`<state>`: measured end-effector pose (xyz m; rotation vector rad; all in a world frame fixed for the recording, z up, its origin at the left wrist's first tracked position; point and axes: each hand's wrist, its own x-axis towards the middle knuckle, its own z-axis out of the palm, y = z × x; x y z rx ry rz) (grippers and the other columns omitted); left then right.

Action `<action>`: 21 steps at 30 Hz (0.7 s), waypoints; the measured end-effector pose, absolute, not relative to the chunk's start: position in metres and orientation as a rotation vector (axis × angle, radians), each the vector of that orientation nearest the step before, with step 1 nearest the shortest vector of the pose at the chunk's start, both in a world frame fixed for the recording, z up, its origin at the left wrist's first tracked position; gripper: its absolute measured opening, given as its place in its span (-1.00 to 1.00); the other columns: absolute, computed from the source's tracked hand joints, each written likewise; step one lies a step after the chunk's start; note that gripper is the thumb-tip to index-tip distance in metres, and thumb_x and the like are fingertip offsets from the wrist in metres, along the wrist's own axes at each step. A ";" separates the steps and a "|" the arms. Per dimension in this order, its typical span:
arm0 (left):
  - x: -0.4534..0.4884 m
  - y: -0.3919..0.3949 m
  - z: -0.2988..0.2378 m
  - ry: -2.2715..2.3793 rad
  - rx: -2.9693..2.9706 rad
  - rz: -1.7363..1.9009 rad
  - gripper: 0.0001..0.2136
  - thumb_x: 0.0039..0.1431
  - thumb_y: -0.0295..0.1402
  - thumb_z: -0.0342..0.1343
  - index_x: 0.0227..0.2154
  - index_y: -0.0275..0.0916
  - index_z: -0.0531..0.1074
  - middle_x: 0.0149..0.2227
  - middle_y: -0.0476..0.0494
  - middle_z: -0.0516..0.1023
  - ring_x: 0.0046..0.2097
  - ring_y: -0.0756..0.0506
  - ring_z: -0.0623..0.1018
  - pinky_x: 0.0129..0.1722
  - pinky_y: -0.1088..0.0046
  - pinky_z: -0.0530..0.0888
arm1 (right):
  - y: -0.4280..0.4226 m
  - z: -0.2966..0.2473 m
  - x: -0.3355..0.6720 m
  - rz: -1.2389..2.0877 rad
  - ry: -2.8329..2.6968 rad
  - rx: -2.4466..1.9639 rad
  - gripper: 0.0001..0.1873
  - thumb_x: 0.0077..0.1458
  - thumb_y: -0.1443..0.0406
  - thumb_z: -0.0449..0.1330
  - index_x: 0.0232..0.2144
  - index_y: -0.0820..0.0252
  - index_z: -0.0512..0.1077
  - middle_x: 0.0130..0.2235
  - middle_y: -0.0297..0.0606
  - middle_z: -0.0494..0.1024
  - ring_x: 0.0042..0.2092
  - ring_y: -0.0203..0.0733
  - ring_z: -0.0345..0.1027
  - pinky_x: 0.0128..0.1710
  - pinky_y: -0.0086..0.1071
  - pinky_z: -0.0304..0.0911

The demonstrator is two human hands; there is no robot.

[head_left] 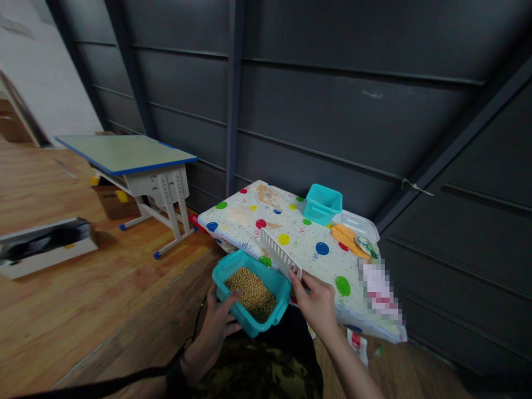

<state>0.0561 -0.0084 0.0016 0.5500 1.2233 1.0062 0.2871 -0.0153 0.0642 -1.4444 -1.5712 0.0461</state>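
Observation:
My left hand [219, 321] grips the near edge of a teal plastic bin [224, 271] full of tan beans [252, 293], held in the air in front of the table, thumb over the rim. In my right hand [316, 303], just right of the bin, is a white slotted plastic tray [277, 253]; the fingers pinch its near end while it slants up and left over the bin's far edge. Beyond them stands a small table with a polka-dot cloth [291, 233].
A second, empty teal bin [323, 204] sits at the table's far edge beside a white tray [361, 223] and orange items [347, 237]. A blue-edged desk [124, 154] stands at left on the wooden floor. Dark panelled wall behind.

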 end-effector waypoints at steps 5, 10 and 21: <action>0.055 -0.008 0.003 1.198 0.547 1.006 -0.23 0.22 -0.11 0.39 0.38 0.19 0.09 0.27 -0.24 0.56 -0.20 -0.19 0.77 -0.14 0.11 0.72 | -0.019 0.066 0.285 0.053 -1.574 -1.419 -0.46 0.43 -0.02 0.18 -0.48 0.11 0.68 -0.55 -0.24 0.63 -0.55 -0.14 0.46 -0.42 -0.36 0.42; 0.054 -0.008 0.007 1.219 0.567 1.001 -0.25 0.25 -0.12 0.36 0.39 0.16 0.10 0.24 -0.26 0.57 -0.19 -0.19 0.76 -0.20 0.18 0.71 | -0.027 0.066 0.281 0.068 -1.566 -1.422 -0.43 0.43 -0.03 0.19 -0.53 0.13 0.62 -0.56 -0.26 0.60 -0.56 -0.19 0.42 -0.47 -0.40 0.35; 0.047 0.003 0.003 1.271 0.539 1.007 -0.21 0.19 -0.12 0.39 0.37 0.14 0.09 0.14 -0.24 0.60 -0.36 -0.11 0.69 -0.39 0.31 0.63 | 0.038 0.076 0.335 -0.115 -1.465 -1.585 -0.26 0.35 -0.23 0.07 -0.50 0.19 0.64 -0.55 -0.19 0.59 -0.53 -0.17 0.38 -0.46 -0.37 0.21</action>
